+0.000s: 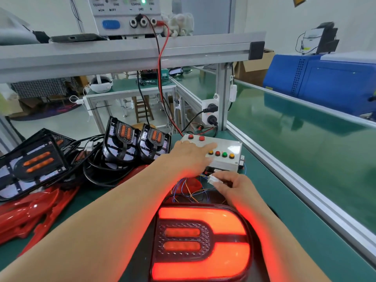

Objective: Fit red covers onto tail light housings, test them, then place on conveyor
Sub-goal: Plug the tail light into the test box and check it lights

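Covered tail light (pixel 200 244) glows red; left grip (pixel 191 153) released on button box (pixel 227 147); right grip (pixel 238 188) pinches connector (pixel 213 178).

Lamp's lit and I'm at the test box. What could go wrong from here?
1. The right hand pinches the white connector while the tail light glows; a tug could cut the test short.
2. The left hand points at closely spaced buttons on the test box; a wrong press seems possible.
3. The loose wires could snag when the light moves to the conveyor.

Tail light (pixel 201 243) nearest (before test box (pixel 221 151)), housings (pixel 136 142) left
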Demonstrator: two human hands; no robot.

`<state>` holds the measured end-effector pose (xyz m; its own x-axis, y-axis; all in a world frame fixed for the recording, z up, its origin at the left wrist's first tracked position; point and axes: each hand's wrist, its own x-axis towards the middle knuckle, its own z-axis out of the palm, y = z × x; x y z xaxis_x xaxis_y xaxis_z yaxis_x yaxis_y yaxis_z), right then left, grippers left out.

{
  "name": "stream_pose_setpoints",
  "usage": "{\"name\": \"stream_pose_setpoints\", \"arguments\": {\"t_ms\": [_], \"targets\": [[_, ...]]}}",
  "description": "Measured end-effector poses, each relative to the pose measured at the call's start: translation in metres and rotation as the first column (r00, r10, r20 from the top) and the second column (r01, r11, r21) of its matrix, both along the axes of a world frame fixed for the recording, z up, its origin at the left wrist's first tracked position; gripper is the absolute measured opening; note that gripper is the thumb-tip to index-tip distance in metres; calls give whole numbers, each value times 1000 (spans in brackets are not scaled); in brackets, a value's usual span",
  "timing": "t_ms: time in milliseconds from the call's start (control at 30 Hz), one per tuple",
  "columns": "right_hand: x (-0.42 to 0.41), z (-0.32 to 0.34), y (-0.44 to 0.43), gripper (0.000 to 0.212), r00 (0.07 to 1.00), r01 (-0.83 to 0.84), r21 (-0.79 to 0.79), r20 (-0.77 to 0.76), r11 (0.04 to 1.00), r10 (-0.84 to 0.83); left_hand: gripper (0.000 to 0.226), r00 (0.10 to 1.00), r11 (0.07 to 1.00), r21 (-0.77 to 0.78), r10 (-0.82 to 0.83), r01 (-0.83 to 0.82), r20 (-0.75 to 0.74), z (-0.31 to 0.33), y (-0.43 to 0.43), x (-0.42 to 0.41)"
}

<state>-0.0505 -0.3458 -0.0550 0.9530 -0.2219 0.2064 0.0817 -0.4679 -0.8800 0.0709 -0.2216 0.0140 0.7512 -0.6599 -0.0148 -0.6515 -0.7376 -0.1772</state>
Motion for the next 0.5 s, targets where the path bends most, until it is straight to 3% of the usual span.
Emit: {"name": "stream_pose_setpoints", "arguments": {"t_ms": [133, 233, 500], "targets": [[0, -1, -1, 21, 999, 7, 7, -32, 1000, -6, 62, 998, 992, 122, -10, 19, -68, 4, 0, -2], [0, -2, -2, 16, 999, 14, 0, -39, 1000, -14, 67, 999, 992, 123, -14, 19, -43, 3, 3, -5], [3, -3, -4, 22, 994, 18, -90, -105, 996, -27, 72, 995, 982, 186, -21, 38, -94, 11, -14, -17]]}}
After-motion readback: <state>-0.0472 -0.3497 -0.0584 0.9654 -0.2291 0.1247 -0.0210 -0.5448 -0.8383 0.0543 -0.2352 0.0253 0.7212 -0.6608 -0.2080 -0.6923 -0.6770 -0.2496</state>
